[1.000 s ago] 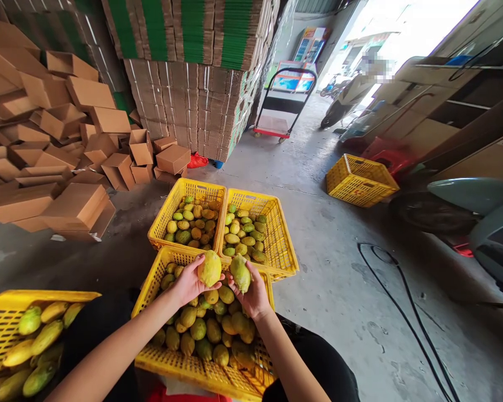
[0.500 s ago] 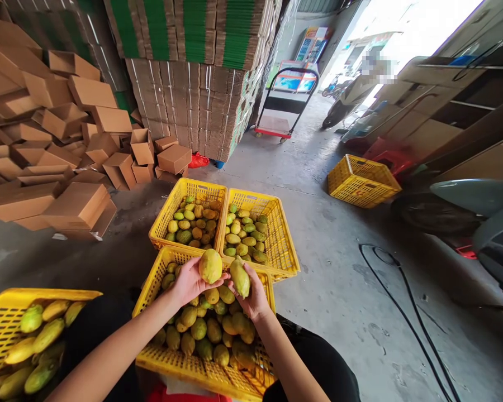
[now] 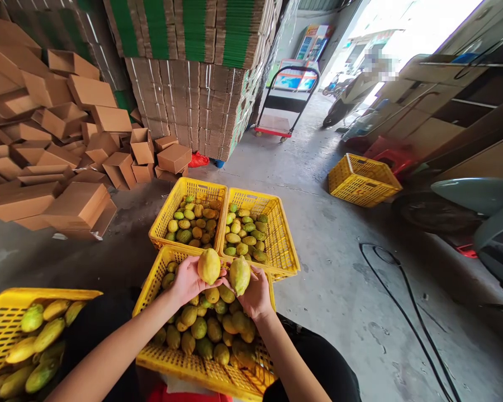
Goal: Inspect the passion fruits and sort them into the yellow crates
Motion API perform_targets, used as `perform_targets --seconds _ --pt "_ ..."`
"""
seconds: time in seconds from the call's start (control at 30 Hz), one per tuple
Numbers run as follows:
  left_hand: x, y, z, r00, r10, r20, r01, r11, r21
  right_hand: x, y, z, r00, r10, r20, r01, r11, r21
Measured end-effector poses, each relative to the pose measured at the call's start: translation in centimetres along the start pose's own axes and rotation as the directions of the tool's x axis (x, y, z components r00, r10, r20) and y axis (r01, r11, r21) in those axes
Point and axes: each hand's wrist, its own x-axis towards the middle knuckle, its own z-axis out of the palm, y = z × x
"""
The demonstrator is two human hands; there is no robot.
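Two mangoes are being held up: left hand (image 3: 187,281) gripping a yellow one (image 3: 209,266); right hand (image 3: 255,296) gripping a greener one (image 3: 240,275); near crate (image 3: 151,288) is staying quite full; two far crates (image 3: 276,223) are only part filled.

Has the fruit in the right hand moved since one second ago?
Yes. The greenish mango in the right hand turned more upright, hardly shifting against the near crate's rim.

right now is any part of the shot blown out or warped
Head view: the doorway at top right is blown out white; wide-lens distortion bows the cardboard stacks and edges; the hands, left and right, with their mangoes stay sharp and evenly lit.
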Motion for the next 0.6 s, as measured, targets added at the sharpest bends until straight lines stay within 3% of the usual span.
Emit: perform_targets --seconds 0.1,0.2,0.37,0.6 --pt "0.06 -0.15 -0.19 0.999 -0.007 0.041 0.008 1.000 -0.026 0.07 0.05 -0.19 0.999 0.018 0.048 -0.018 1.000 -0.011" --pt "0.18 -0.24 -0.26 0.998 -0.022 0.058 0.023 1.000 -0.014 0.12 0.05 -0.19 1.000 0.002 0.003 -0.002 0.999 -0.041" --pt "0.40 -0.41 -0.50 0.999 0.025 -0.026 -0.023 0.997 0.068 0.16 0.19 0.24 0.994 -0.028 -0.108 0.019 0.997 -0.081" --pt "0.40 -0.38 -0.67 0.996 0.061 -0.067 -0.054 0.993 0.104 -0.01 0.14 0.70 0.996 -0.046 -0.073 0.041 0.997 -0.059"
